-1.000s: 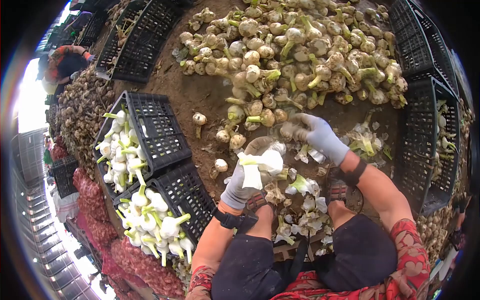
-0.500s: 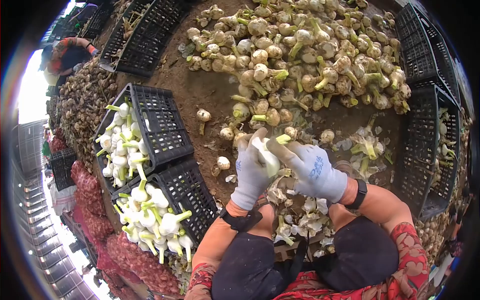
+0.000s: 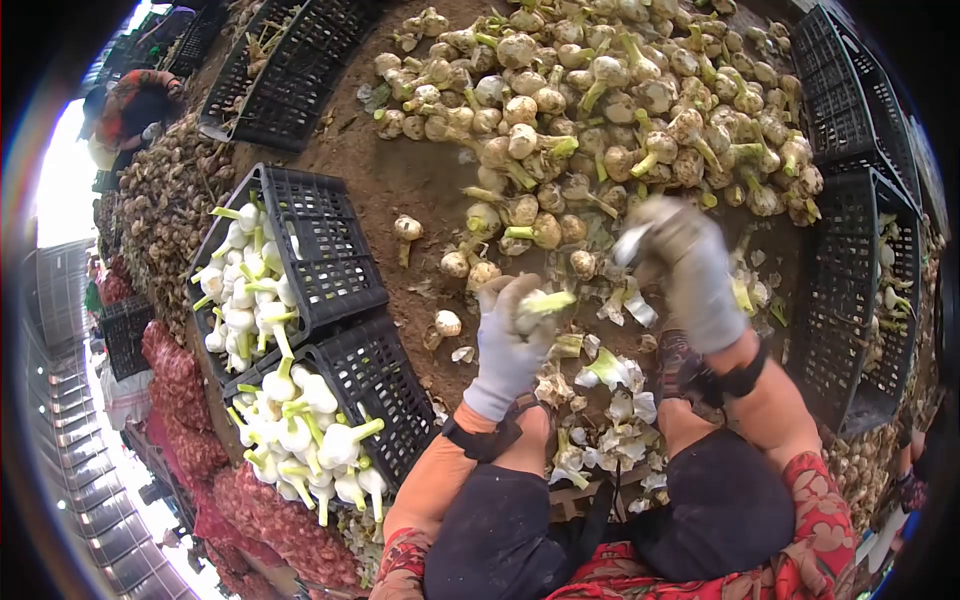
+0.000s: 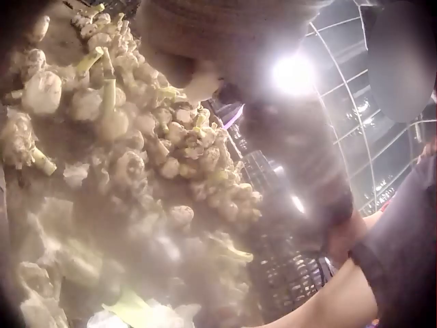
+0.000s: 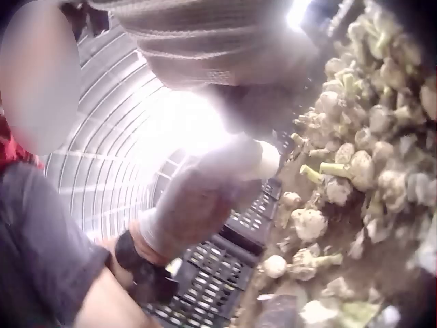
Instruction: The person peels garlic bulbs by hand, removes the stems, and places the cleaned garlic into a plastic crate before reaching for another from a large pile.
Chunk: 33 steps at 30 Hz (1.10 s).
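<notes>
In the head view my left hand [image 3: 511, 335], in a pale work glove, grips a garlic bulb [image 3: 546, 304] with a short green stem sticking out to the right. Its fingers cover most of the bulb; the right wrist view shows a white part of the garlic [image 5: 268, 160] beyond the left glove. Farther right and apart from it, my right hand [image 3: 690, 265] is motion-blurred, its gloved fingers bent, with a blurred white piece of garlic skin [image 3: 630, 243] at the fingertips. Peeled skins [image 3: 612, 400] litter the ground below, between the feet.
A large heap of unpeeled garlic [image 3: 600, 100] lies ahead. To the left, two black crates [image 3: 320, 250] hold white cleaned garlic [image 3: 300, 420]. More black crates [image 3: 850, 300] stand at the right. Red mesh sacks [image 3: 285, 520] lie lower left, and another person [image 3: 135, 110] bends over far left.
Half a second ago both hands were together at the garlic. The right hand has since swung away to the right and forward; the left still holds the bulb, its stem now pointing right.
</notes>
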{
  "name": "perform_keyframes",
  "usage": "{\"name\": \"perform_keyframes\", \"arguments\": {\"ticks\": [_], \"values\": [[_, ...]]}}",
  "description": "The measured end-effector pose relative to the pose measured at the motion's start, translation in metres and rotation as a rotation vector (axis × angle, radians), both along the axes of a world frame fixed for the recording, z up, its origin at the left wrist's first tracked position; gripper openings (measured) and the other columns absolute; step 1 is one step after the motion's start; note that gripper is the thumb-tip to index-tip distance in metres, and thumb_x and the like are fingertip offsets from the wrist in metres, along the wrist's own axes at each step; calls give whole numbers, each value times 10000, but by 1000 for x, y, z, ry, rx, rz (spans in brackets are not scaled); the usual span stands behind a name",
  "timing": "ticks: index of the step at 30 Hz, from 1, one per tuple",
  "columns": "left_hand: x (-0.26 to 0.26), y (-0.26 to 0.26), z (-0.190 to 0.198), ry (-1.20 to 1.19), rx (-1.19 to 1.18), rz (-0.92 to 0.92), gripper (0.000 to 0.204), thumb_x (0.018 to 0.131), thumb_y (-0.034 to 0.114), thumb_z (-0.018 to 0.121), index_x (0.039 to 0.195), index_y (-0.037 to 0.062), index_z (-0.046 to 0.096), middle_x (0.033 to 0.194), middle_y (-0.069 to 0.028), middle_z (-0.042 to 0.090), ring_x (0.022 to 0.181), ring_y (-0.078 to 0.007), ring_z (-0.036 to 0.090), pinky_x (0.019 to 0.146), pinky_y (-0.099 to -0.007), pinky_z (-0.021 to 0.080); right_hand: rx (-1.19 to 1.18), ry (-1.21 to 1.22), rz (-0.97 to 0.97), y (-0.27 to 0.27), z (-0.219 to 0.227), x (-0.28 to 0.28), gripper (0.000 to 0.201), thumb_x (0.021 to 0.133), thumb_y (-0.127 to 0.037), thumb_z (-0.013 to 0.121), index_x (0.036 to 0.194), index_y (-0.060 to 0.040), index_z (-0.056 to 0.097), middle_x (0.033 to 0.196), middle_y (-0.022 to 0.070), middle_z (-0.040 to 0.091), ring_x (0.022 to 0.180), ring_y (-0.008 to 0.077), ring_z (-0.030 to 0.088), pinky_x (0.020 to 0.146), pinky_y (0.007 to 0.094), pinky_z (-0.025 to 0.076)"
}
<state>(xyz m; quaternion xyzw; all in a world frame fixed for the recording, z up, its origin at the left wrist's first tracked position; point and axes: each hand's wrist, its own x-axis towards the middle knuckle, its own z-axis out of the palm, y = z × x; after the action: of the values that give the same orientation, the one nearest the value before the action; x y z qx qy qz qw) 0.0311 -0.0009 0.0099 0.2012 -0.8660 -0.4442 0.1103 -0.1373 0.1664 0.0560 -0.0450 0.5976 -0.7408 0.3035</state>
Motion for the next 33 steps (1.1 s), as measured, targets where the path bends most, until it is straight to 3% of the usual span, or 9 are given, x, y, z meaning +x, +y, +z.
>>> {"name": "perform_keyframes", "arguments": {"ticks": [3, 5, 6, 7, 13, 15, 25, 28, 33], "values": [[8, -11, -10, 201, 441, 137, 624, 740, 36, 707, 1318, 26, 473, 1248, -102, 500, 1093, -189, 538, 939, -304, 470, 340, 138, 251, 21, -15, -42, 303, 922, -175, 604, 1198, -50, 598, 847, 85, 707, 625, 166, 658, 529, 270, 512], [7, -15, -7, 215, 670, 173, 672, 736, 10, 704, 1350, 19, 430, 1279, -82, 511, 1101, -162, 544, 948, -288, 465, 655, 865, 861, 42, -66, -16, 532, 874, -364, 667, 1290, -60, 533, 868, 124, 705, 721, 257, 697, 595, 347, 533], [7, -19, -3, 205, 786, 122, 669, 733, -13, 695, 1349, 29, 438, 1260, -70, 530, 1090, -154, 553, 943, -288, 468, 1054, 864, 1385, 31, -50, 0, 693, 814, -497, 681, 1352, -109, 479, 897, 149, 699, 840, 332, 690, 682, 417, 543], [8, -21, -1, 192, 904, 68, 669, 730, -35, 687, 1349, 39, 445, 1240, -59, 549, 1079, -145, 561, 939, -288, 470, 1054, 830, 1482, 21, -33, 13, 632, 784, -445, 714, 1309, -141, 539, 840, 142, 682, 807, 317, 683, 696, 377, 535], [0, -17, 14, 172, 1222, 68, 758, 702, -31, 760, 1371, 65, 418, 1237, -57, 561, 1082, -165, 587, 933, -286, 497, 474, 704, 819, 25, -35, 27, 511, 807, -314, 746, 1206, -33, 595, 977, 162, 686, 934, 322, 668, 841, 383, 524], [-1, -16, 10, 175, 1226, 57, 774, 696, -15, 780, 1370, 67, 410, 1250, -63, 555, 1092, -173, 587, 939, -290, 499, 339, 162, 597, 20, -28, 25, 382, 809, -169, 745, 1135, -7, 631, 1014, 119, 684, 917, 231, 666, 833, 337, 520], [-14, 4, 4, 124, 750, -21, 621, 746, 26, 775, 1276, 10, 450, 1179, -85, 565, 1083, -151, 555, 977, -302, 442, 55, 43, 449, 0, -43, 27, 465, 829, -226, 746, 1191, 15, 582, 1052, 63, 654, 875, 125, 652, 769, 257, 525], [-17, 9, 7, 108, 814, -35, 588, 765, -21, 723, 1297, 1, 474, 1219, -84, 557, 1091, -154, 563, 971, -303, 458, -306, -344, 410, 5, -61, 29, 462, 832, -284, 763, 1156, -8, 584, 983, 43, 654, 802, 73, 634, 673, 217, 533], [-14, 12, 0, 141, 1033, -88, 708, 790, -38, 710, 1426, -4, 399, 1278, -88, 562, 1112, -149, 575, 922, -275, 496, -172, -400, 377, 3, -60, 32, 416, 828, -287, 773, 1092, -15, 601, 886, 16, 650, 700, 60, 611, 609, 199, 497]]}}
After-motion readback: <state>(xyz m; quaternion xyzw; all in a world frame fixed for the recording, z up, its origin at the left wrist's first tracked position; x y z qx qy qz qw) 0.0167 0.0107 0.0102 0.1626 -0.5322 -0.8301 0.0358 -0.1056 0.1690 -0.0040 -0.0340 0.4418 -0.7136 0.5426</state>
